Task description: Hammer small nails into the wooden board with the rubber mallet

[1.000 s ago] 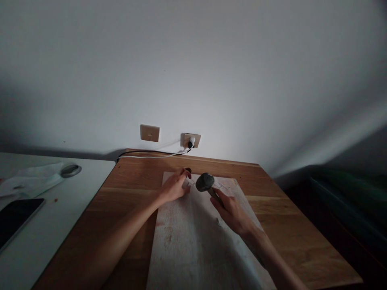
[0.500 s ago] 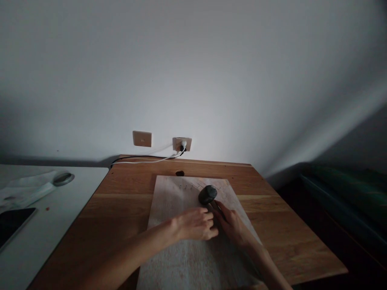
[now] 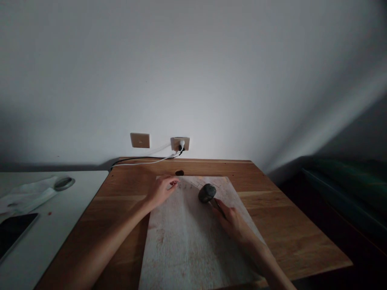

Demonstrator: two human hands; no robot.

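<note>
My right hand [image 3: 229,217] is closed round the handle of a rubber mallet [image 3: 207,193], its dark head held over the far part of a pale, whitish board [image 3: 178,241]. At the board's far left corner, my left hand [image 3: 161,191] has its fingers curled together in a pinch; whatever may be between the fingertips is too small to make out. Just right of those fingertips, several thin nails [image 3: 185,186] stand in a row along the far end of the board. More nail-like lines show behind the mallet head, partly hidden by it.
The board lies on a wooden table [image 3: 281,225] against the wall. A wall socket [image 3: 180,143] has plugs in it, with cables running left along the table's back edge. On a white table [image 3: 75,209] at left are a roll of tape [image 3: 63,183], plastic wrapping [image 3: 30,195] and a phone [image 3: 15,229].
My left hand has moved away from the mallet handle, leftward and forward, to the board's far left corner. My right hand stays nearly in place with the mallet.
</note>
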